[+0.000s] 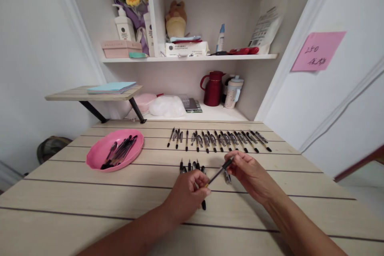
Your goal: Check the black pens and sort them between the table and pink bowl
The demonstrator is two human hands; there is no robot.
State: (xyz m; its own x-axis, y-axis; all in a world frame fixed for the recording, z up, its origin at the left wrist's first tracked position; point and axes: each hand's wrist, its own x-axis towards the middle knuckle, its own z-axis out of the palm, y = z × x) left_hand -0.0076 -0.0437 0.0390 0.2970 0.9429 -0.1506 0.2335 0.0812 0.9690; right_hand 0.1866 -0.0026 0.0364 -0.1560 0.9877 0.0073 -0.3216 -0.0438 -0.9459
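Observation:
Between my two hands a black pen (217, 174) slants up to the right, above the table. My left hand (188, 193) is closed round its lower end. At its upper end, my right hand (249, 173) pinches the dark grip near the tip. A loose pen cap (228, 178) lies on the wood beside my right fingers. Just behind my left hand is a short row of pens (189, 165) with caps, partly covered by that hand. Farther back runs a long row of uncapped pens (222, 141) with caps lying between them.
To the left, a pink dish (93, 156) holds several pens. A small raised shelf (63, 95) on black legs carries blue paper (112, 87). At the back stand a red jug (213, 90), a tumbler (233, 93) and a white plastic bag (168, 106).

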